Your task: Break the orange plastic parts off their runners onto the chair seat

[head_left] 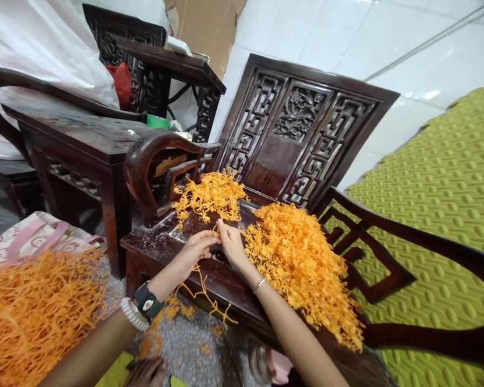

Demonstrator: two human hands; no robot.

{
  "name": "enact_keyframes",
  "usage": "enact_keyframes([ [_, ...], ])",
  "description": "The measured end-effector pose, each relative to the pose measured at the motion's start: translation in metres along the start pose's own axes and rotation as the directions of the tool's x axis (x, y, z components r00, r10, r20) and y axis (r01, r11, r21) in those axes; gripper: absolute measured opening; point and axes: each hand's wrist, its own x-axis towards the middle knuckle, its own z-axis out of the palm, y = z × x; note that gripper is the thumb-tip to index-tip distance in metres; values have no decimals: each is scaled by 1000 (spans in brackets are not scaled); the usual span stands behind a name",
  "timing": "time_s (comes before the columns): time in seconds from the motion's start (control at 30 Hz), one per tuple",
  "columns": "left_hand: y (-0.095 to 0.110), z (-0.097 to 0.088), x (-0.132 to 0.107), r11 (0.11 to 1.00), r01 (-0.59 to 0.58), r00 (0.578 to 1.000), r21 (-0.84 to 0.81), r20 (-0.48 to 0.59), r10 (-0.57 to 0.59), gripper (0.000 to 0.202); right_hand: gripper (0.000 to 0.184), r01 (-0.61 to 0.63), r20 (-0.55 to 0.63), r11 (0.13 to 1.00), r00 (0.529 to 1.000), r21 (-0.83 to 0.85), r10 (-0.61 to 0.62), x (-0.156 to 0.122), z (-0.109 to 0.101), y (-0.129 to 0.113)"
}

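White tiled wall (306, 32) behind; dark chair seat (153, 239) at centre frame. An orange strand (204, 291) hangs below the left hand (197, 247), past the seat's front edge. Left fingers appear clamped on it; the right hand (232, 244) has its fingers drawn together at the left fingertips, hold unclear. Judged step: fine finger work on the strand; next move calls for a steady pinch. Orange clump (213, 193) and orange heap (298, 258) crowd the hands; tangled strands (48, 301) lie lower left.

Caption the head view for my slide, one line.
Left hand and right hand meet over a dark wooden chair bearing two orange heaps, a thin orange strand hanging below.
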Motion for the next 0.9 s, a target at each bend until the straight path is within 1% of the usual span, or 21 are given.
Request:
enact_keyframes([
  [0.1, 0, 1, 1, 999, 12, 999, 47, 49, -14, 29, 62, -47, 104, 993, 994, 108, 36, -7, -3, -2],
  [0.17, 0, 0, 2, 998, 28, 997, 61, 66, -32, 36, 65, -113, 169, 976, 982, 186, 81, -11, -2, -4],
  [0.27, -1, -2, 4, 999, 40, 995, 37, 93, -43, 39, 65, -221, 237, 927, 960, 304, 151, -12, 2, -8],
  [0.4, 1, -6, 3, 998, 32, 992, -54, 126, -25, 39, 63, -305, 265, 842, 943, 445, 202, -13, 9, -16],
  [0.5, 0, -8, 3, 991, 44, 987, -126, 157, -24, 36, 64, -335, 277, 780, 936, 528, 215, -16, 13, -22],
  [0.6, -2, -10, 4, 977, 76, 980, -198, 194, -37, 32, 64, -358, 301, 735, 929, 576, 217, -19, 14, -25],
  [0.7, -3, -12, 4, 953, 116, 974, -280, 222, -53, 32, 60, -396, 343, 666, 914, 632, 217, -21, 13, -27],
  [0.77, -1, -13, 3, 928, 132, 972, -348, 230, -52, 35, 59, -424, 378, 592, 902, 685, 208, -21, 11, -28],
  [0.83, 1, -14, 1, 897, 122, 975, -425, 220, -28, 37, 62, -432, 395, 529, 899, 730, 189, -21, 7, -31],
  [0.9, 4, -14, 1, 869, 107, 979, -483, 206, -7, 37, 64, -438, 410, 507, 896, 742, 172, -21, 3, -33],
])
